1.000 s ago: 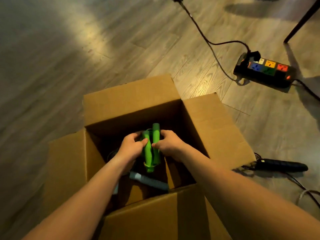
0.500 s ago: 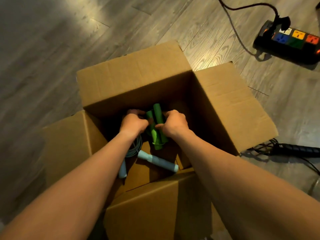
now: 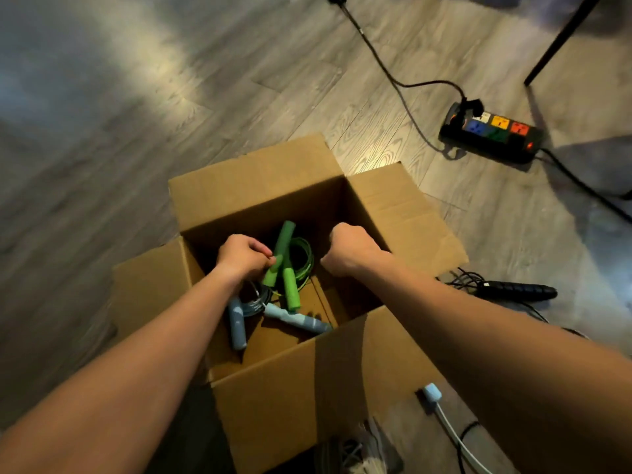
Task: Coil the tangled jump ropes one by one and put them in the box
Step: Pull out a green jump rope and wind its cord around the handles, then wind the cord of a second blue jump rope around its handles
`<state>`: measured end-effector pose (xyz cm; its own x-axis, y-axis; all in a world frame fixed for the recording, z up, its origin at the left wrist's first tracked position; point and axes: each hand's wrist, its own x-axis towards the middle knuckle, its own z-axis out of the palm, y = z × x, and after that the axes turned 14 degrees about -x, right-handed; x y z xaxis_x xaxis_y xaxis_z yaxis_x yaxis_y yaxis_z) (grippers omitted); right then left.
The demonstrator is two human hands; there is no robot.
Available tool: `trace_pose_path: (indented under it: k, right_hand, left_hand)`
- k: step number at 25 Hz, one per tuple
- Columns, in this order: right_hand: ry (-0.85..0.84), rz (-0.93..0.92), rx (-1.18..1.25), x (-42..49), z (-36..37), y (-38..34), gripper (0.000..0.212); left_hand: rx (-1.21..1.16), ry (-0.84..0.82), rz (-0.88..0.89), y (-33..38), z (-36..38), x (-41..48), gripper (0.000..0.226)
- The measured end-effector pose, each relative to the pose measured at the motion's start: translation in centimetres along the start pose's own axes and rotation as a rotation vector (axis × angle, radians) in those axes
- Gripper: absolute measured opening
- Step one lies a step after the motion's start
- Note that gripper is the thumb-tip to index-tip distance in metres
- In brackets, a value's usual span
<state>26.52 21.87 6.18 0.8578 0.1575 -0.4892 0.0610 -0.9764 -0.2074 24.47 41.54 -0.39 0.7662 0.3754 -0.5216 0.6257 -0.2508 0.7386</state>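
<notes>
An open cardboard box [image 3: 260,186] stands on the wooden floor. Inside it lies a green jump rope [image 3: 290,285], its cord coiled and its two handles crossed. Below that rests a coiled blue-grey jump rope [image 3: 295,319]. My left hand [image 3: 241,256] is down in the box, and its curled fingertips pinch one green handle. My right hand [image 3: 354,249] hovers above the right side of the box as a fist, holds nothing, and is apart from the green rope.
A black jump rope [image 3: 516,290] lies tangled on the floor right of the box. A power strip [image 3: 492,133] with cables sits further back right, beside a dark furniture leg [image 3: 561,39]. A pale blue handle [image 3: 431,393] with a white cord lies near the box's front corner.
My right hand has let go of the green rope and lifted away to the right. The green coil now lies on the box bottom, with my left hand still at one handle.
</notes>
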Motion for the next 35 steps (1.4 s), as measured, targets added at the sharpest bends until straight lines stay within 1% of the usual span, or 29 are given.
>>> trace_pose_path:
  k: [3,6,9,11,14,17,19,22,23,25,26,28,29,31,32,33,35]
  right_hand:
    - [-0.016,-0.056,0.012,-4.2,-1.5,1.5,0.037]
    - [-0.013,-0.074,0.080,-8.7,-2.5,4.4,0.028]
    - [0.037,0.018,0.171,-13.3,-4.0,9.0,0.029]
    - [0.064,0.090,0.185,-16.1,-5.0,13.1,0.023]
    - [0.091,0.205,0.180,-20.0,-4.8,20.4,0.023]
    - [0.081,0.336,0.208,-22.7,-1.7,27.6,0.023]
    - [0.042,0.392,0.223,-23.4,1.1,31.0,0.024]
    - [-0.007,0.448,0.297,-24.2,5.6,34.6,0.023]
    - [-0.032,0.448,0.327,-24.6,7.4,35.3,0.022]
    - [-0.141,0.381,0.364,-25.5,11.4,35.7,0.023]
    - [-0.204,0.338,0.351,-26.0,13.5,35.5,0.025]
    - [-0.268,0.277,0.219,-26.8,16.6,34.8,0.035]
    - [-0.261,0.248,0.129,-27.1,17.6,34.7,0.038]
    - [-0.224,0.207,-0.003,-27.6,18.0,34.6,0.037]
    - [-0.209,0.206,-0.039,-27.6,17.6,34.8,0.034]
    - [-0.196,0.214,-0.060,-27.8,16.8,35.1,0.033]
    - [-0.180,0.241,-0.079,-28.4,14.7,35.9,0.030]
  left_hand:
    - [0.023,-0.061,0.046,3.1,-0.3,-3.3,0.014]
    - [0.060,-0.162,0.150,7.0,1.9,-7.8,0.012]
    - [0.151,-0.284,0.280,10.3,5.4,-13.2,0.009]
    - [0.196,-0.360,0.338,11.5,9.0,-16.2,0.009]
    - [0.248,-0.489,0.351,12.2,15.5,-19.8,0.010]
    - [0.338,-0.648,0.344,11.4,22.5,-22.6,0.011]
    - [0.409,-0.715,0.350,10.0,26.5,-23.9,0.011]
    - [0.601,-0.809,0.456,5.9,31.8,-25.7,0.012]
    - [0.686,-0.885,0.462,3.9,33.1,-26.3,0.013]
    - [0.895,-1.065,0.446,-0.6,34.7,-26.9,0.020]
    - [1.014,-1.125,0.458,-2.7,35.1,-27.0,0.027]
    - [1.237,-1.192,0.524,-5.6,35.1,-26.6,0.042]
    - [1.333,-1.217,0.570,-6.4,35.1,-26.4,0.042]
    - [1.474,-1.266,0.659,-6.4,34.9,-26.4,0.031]
    - [1.483,-1.299,0.671,-5.8,34.9,-26.5,0.027]
    - [1.436,-1.340,0.666,-4.9,34.8,-26.8,0.025]
    - [1.225,-1.380,0.633,-1.9,34.8,-28.2,0.021]
